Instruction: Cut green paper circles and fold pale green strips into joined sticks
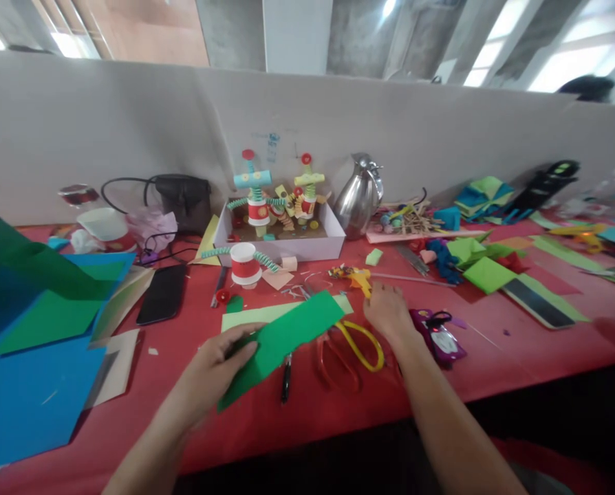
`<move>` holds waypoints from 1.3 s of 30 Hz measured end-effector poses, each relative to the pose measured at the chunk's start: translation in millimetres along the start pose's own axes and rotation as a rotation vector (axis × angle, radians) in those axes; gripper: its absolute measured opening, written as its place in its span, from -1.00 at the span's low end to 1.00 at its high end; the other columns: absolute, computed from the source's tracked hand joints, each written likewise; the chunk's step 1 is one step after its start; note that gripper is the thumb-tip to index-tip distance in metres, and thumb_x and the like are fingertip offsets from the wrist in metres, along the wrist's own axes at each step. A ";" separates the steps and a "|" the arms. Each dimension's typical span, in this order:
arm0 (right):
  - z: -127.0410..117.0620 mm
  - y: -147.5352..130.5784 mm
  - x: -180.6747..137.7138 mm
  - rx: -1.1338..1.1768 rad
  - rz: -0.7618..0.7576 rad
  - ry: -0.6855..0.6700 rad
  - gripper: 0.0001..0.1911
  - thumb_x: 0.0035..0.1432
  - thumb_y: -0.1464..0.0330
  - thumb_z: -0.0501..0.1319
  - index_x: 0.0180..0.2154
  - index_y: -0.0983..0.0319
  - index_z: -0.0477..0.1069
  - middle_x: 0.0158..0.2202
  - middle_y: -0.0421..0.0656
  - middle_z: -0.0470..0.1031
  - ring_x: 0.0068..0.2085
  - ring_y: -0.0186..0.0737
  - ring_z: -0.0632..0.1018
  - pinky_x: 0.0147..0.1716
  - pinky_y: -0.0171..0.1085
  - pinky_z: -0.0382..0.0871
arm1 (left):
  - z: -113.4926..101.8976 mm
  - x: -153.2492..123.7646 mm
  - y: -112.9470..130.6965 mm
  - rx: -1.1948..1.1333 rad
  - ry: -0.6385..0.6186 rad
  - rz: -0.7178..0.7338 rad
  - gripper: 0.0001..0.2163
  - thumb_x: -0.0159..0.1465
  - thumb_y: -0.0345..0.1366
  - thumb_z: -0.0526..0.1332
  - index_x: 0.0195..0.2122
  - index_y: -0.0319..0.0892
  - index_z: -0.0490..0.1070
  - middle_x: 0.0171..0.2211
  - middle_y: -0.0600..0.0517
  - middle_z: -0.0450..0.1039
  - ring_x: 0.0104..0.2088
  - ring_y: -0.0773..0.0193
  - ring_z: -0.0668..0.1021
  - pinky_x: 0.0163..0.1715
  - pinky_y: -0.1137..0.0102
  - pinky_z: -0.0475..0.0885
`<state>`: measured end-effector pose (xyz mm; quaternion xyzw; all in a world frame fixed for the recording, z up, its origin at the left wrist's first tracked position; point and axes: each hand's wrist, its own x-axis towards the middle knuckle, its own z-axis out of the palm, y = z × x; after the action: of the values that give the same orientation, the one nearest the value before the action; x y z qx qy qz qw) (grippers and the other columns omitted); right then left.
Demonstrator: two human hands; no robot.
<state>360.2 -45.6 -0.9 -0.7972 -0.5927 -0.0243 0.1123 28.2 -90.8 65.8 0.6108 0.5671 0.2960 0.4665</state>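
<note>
My left hand (225, 368) pinches a long strip of bright green paper (292, 330) between thumb and fingers, tilted up above the table. My right hand (390, 313) reaches forward, its fingers curled at the handle of a yellow glue gun (358, 278); the fingertips are partly hidden. Under the green strip lie a pale green paper strip (256, 314), red-handled pliers (346, 364) and a yellow-handled tool (372, 347). A black pen (286, 381) lies just below the strip. Behind it stands a red-and-white paper cup (245, 265) with coiled paper arms.
A white box (297, 249) holds two paper-cup figures, with a steel jug (359, 196) beside it. Blue sheets (29, 399) and a phone (162, 294) lie left. A purple pouch-like object (441, 340), coloured papers (488, 275) and another phone (538, 302) are right.
</note>
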 end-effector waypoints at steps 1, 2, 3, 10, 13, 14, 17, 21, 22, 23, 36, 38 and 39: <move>3.0 -0.8 4.5 0.001 0.015 -0.011 -0.67 0.21 0.45 0.12 -0.04 0.52 0.40 -0.13 0.30 0.51 -0.03 0.17 0.51 -0.05 -0.03 0.32 | 9.2 7.4 2.4 -0.012 0.018 -0.013 -0.54 0.17 0.01 0.23 0.02 -0.12 0.52 0.05 -0.06 0.55 0.07 0.01 0.53 0.11 0.16 0.40; 5.8 -1.5 8.1 0.006 0.027 -0.018 -0.68 0.21 0.44 0.14 -0.04 0.50 0.40 -0.14 0.28 0.52 -0.05 0.14 0.53 -0.08 -0.07 0.34 | 17.3 14.4 3.6 -0.022 0.024 -0.014 -0.52 0.19 0.01 0.20 0.05 -0.15 0.49 0.06 -0.08 0.53 0.07 0.02 0.52 0.13 0.14 0.38; 8.2 -2.3 10.9 0.014 0.037 -0.022 -0.68 0.21 0.42 0.15 -0.03 0.48 0.39 -0.13 0.26 0.53 -0.06 0.11 0.54 -0.11 -0.11 0.35 | 24.3 21.0 3.7 -0.020 0.022 -0.001 -0.49 0.19 0.02 0.19 0.08 -0.17 0.46 0.06 -0.10 0.52 0.08 0.03 0.52 0.14 0.13 0.36; 7.0 1.6 21.7 0.147 0.091 0.070 -0.71 0.31 0.40 0.00 -0.10 0.43 0.41 -0.18 0.18 0.56 -0.12 0.00 0.57 -0.14 -0.20 0.34 | 55.6 57.1 -5.0 0.331 0.093 0.247 -0.38 0.02 -0.20 0.34 0.15 -0.22 0.37 0.02 -0.17 0.43 0.05 -0.04 0.49 0.09 0.07 0.36; -1.9 8.2 23.0 0.234 0.120 0.171 -0.65 0.34 0.35 -0.10 -0.06 0.38 0.37 -0.16 0.15 0.55 -0.11 0.00 0.55 -0.14 -0.18 0.34 | 69.1 68.6 -1.5 0.468 0.075 0.269 -0.36 0.04 -0.19 0.34 0.18 -0.21 0.35 0.01 -0.17 0.40 0.03 -0.05 0.50 0.05 0.08 0.38; -4.8 10.0 22.8 0.261 0.127 0.205 -0.63 0.35 0.33 -0.13 -0.05 0.36 0.35 -0.14 0.15 0.54 -0.10 0.01 0.54 -0.14 -0.17 0.33 | 74.0 73.5 1.2 0.504 0.066 0.290 -0.36 0.06 -0.17 0.34 0.19 -0.21 0.34 0.03 -0.18 0.40 0.04 -0.06 0.49 0.06 0.07 0.38; -9.6 12.5 21.0 0.327 0.132 0.280 -0.61 0.35 0.27 -0.15 -0.04 0.34 0.31 -0.09 0.16 0.51 -0.07 0.04 0.52 -0.13 -0.14 0.33 | 89.5 95.3 12.0 0.646 0.049 0.359 -0.35 0.16 -0.09 0.29 0.25 -0.20 0.28 0.11 -0.23 0.37 0.13 -0.13 0.42 0.11 -0.02 0.31; -5.9 11.2 19.8 0.371 0.111 0.322 -0.65 0.32 0.27 -0.13 -0.10 0.30 0.32 -0.14 0.14 0.52 -0.09 0.04 0.51 -0.15 -0.12 0.33 | 107.5 137.2 23.9 0.827 0.000 0.395 -0.42 0.23 -0.12 0.26 0.25 -0.19 0.30 0.18 -0.26 0.35 0.20 -0.18 0.37 0.15 -0.09 0.23; -4.1 11.1 20.0 0.372 0.107 0.327 -0.66 0.31 0.27 -0.12 -0.11 0.29 0.32 -0.15 0.14 0.52 -0.10 0.04 0.50 -0.15 -0.12 0.33 | 110.4 147.1 25.5 0.839 -0.005 0.398 -0.47 0.24 -0.15 0.25 0.23 -0.18 0.33 0.18 -0.25 0.36 0.20 -0.17 0.37 0.17 -0.08 0.21; -2.5 11.3 20.4 0.369 0.104 0.329 -0.67 0.30 0.28 -0.11 -0.12 0.29 0.32 -0.16 0.14 0.51 -0.10 0.04 0.50 -0.15 -0.12 0.33 | 112.4 155.6 26.6 0.846 -0.003 0.397 -0.52 0.25 -0.19 0.25 0.20 -0.17 0.37 0.20 -0.25 0.35 0.22 -0.16 0.36 0.20 -0.09 0.17; 5.9 9.8 8.7 0.128 0.066 0.111 -0.77 0.28 0.40 0.01 -0.16 0.39 0.37 -0.20 0.19 0.51 -0.13 0.08 0.52 -0.13 -0.12 0.33 | 68.4 26.8 -11.1 0.803 0.069 0.459 -0.72 0.35 -0.36 0.08 -0.01 -0.14 0.52 -0.08 -0.11 0.52 -0.07 0.07 0.53 -0.03 0.15 0.46; 4.9 9.4 7.4 0.093 0.065 0.084 -0.75 0.29 0.41 0.00 -0.15 0.43 0.37 -0.19 0.23 0.50 -0.12 0.12 0.52 -0.12 -0.11 0.34 | 65.8 -2.5 -32.6 0.739 0.121 0.442 -0.73 0.35 -0.30 0.12 0.02 -0.12 0.50 -0.07 -0.11 0.51 -0.09 0.07 0.54 -0.08 0.17 0.50; 3.5 10.1 6.6 0.078 0.065 0.078 -0.74 0.29 0.40 -0.01 -0.14 0.44 0.36 -0.19 0.24 0.50 -0.12 0.12 0.52 -0.12 -0.11 0.34 | 64.3 -13.5 -43.5 0.705 0.159 0.430 -0.72 0.34 -0.26 0.15 0.04 -0.12 0.48 -0.04 -0.12 0.50 -0.06 0.05 0.53 -0.06 0.17 0.50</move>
<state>371.5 -41.4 -4.6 -0.8094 -0.5623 -0.0285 0.1669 65.0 -122.4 3.7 0.8129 0.5273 0.2208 0.1114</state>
